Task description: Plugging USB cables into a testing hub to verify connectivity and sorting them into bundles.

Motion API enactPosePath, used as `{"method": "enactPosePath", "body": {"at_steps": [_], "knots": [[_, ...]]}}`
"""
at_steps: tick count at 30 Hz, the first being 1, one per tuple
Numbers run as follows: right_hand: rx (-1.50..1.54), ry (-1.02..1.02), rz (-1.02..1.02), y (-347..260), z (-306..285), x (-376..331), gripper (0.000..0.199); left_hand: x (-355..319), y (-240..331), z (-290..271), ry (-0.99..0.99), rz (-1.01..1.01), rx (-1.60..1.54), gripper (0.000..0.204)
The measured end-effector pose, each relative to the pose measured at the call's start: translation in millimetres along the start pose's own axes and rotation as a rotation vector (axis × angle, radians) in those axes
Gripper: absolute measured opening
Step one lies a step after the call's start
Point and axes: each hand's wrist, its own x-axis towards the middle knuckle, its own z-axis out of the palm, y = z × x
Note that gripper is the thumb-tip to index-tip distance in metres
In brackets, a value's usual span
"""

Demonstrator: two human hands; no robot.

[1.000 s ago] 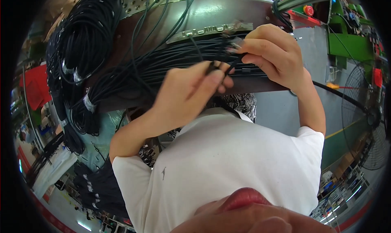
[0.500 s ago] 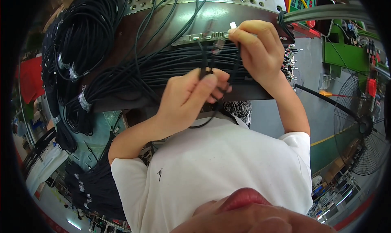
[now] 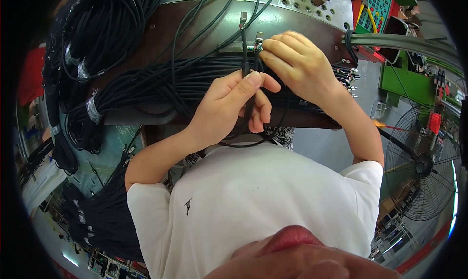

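Two hands [image 3: 229, 108], two metal connectors [image 3: 243, 18], one fan [image 3: 426, 164].

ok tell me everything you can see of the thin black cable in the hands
The thin black cable looks like smooth rubber-sheathed wire. Its two ends run upward side by side, each tipped with a small silvery metal connector, one slightly higher than the other. The left hand pinches the strands between thumb and fingers; the right hand grips at the lower connector. Below the left hand the cable hangs in a loose loop in front of the white shirt. Behind it lies a bundle of similar black cables on the brown bench.
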Motion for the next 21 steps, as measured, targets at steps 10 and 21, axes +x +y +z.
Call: {"method": "enactPosePath", "body": {"at_steps": [10, 21], "knots": [[-0.037, -0.016, -0.018, -0.8, 2.1, 3.9, 0.012, -0.6, 4.8, -3.4, 0.030, -0.006, -0.002, 0.045], [0.035, -0.044, 0.010, 13.9, -9.8, 2.9, 0.026, 3.0, 9.8, -1.1, 0.032, -0.028, -0.002, 0.044]]}}
